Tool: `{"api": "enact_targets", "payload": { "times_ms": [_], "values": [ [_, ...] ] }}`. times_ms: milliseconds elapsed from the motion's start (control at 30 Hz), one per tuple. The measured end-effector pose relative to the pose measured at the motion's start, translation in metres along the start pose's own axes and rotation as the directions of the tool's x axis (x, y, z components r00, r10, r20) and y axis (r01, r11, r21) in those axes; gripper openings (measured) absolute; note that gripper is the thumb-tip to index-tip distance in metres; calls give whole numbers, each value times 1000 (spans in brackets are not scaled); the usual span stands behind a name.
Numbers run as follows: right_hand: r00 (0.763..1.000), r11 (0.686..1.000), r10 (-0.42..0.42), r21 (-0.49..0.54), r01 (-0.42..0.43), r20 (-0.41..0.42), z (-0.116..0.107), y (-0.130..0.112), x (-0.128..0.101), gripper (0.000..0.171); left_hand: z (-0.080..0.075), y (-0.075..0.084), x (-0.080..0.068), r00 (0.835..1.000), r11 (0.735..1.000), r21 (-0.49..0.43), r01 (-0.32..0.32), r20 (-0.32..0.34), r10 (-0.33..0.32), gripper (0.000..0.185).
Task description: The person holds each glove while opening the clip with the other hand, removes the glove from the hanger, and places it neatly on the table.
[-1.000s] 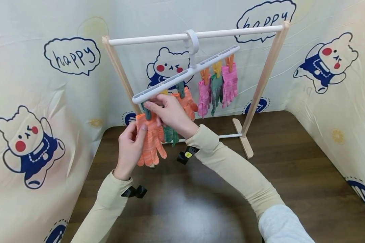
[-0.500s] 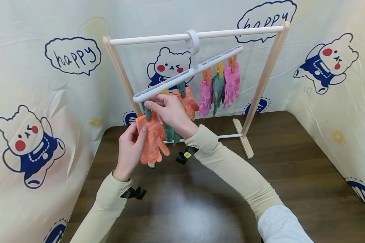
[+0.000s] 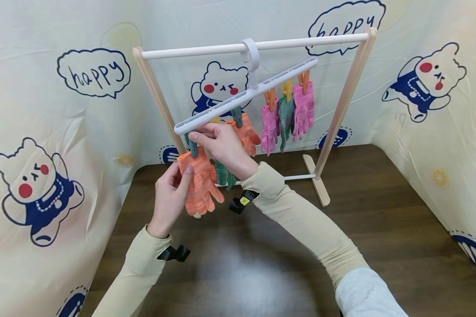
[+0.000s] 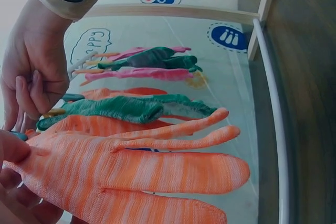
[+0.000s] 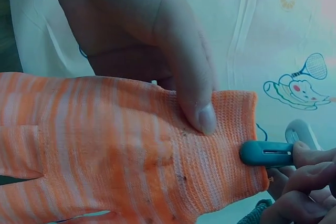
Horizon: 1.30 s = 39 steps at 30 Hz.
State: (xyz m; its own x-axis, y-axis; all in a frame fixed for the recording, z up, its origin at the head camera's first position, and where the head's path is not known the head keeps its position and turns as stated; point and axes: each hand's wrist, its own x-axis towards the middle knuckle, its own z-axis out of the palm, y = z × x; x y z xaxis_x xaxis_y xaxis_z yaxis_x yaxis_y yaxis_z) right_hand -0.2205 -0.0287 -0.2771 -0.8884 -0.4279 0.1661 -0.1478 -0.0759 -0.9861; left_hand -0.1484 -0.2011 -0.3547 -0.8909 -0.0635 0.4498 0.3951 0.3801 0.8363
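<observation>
An orange striped knit glove (image 3: 200, 182) is held up just below the near end of a white plastic clip hanger (image 3: 243, 97), its cuff at the top and its fingers hanging toward the dark wood-grain counter (image 3: 381, 211). The glove's ribbed cuff is gripped by the left hand (image 3: 168, 196), with the thumb pressed flat on the knit, as the right wrist view shows closely. A teal plastic peg (image 5: 266, 153) is pinched by the curled fingertips of the right hand (image 3: 222, 147), and its rounded tip is seen touching the edge of the cuff; whether the peg bites the cloth cannot be told.

The hanger is a long flat slotted bar, tilted, hooked by a rounded loop over the white rail (image 3: 254, 45) of a small rack with pale slanted wooden legs (image 3: 343, 110). Further along the bar, a dark green glove (image 3: 222, 175) and a second orange glove (image 3: 247, 134) are hung behind the right hand, and beyond them two pink gloves (image 3: 303, 110) with another green one (image 3: 286, 116) between them are clipped by orange and yellow pegs. The counter is enclosed by a smooth cream sheet (image 3: 63, 110) printed with cartoon bears and "happy" bubbles.
</observation>
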Motion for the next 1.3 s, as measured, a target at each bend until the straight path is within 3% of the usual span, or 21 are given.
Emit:
{"api": "enact_targets", "payload": {
  "times_ms": [200, 700, 1033, 1300],
  "values": [
    [1000, 999, 0, 43, -1, 18, -1, -2, 0, 33, -3, 4, -1, 1000, 999, 48, 11, 1, -11, 28],
    [1000, 1000, -2, 21, 2, 9, -3, 0, 0, 33, -5, -3, -7, 997, 992, 125, 34, 61, -42, 27],
    [999, 985, -48, -167, 48, 9, -4, 3, 1, 34, -6, -6, -9, 996, 989, 137, 50, 72, -60, 27],
    [998, 986, -54, -157, 56, 17, -3, 3, 0, 34, -7, -8, -12, 994, 988, 140, 65, 78, -76, 27]
  ]
}}
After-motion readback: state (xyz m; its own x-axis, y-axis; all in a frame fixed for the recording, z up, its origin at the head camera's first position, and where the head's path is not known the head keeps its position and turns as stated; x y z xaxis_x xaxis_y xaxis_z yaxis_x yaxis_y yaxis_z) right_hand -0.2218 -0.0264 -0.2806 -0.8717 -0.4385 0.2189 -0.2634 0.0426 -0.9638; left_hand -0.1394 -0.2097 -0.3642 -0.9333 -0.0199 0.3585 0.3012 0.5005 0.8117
